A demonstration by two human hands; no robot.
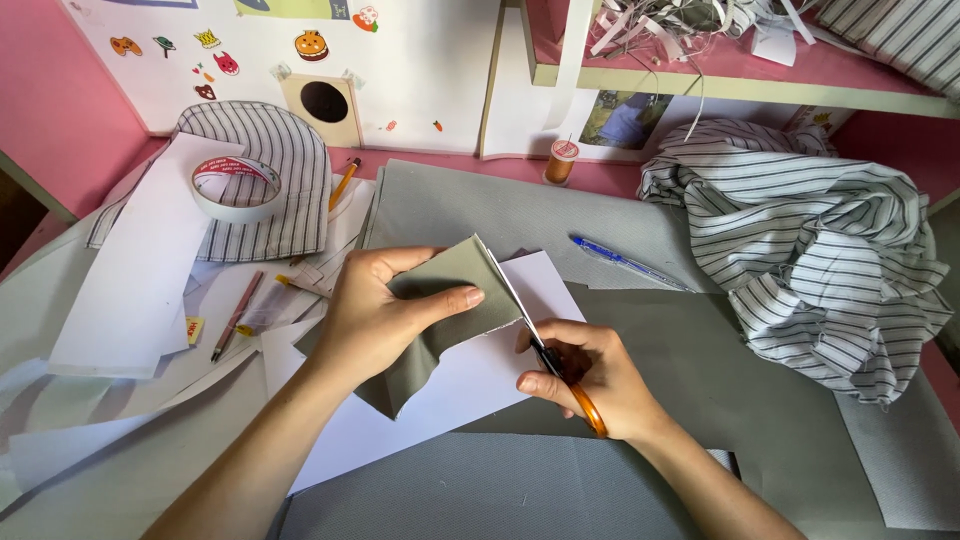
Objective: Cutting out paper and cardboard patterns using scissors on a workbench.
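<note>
Left hand [375,315] pinches folded grey-green fabric piece [455,295], thumb on top, at table centre over white paper sheet [460,385]. Right hand [590,375] closed around orange-handled scissors [560,370], blades along fabric's right edge. Blue pen [625,262] near, striped cloth [820,260] well right.
</note>
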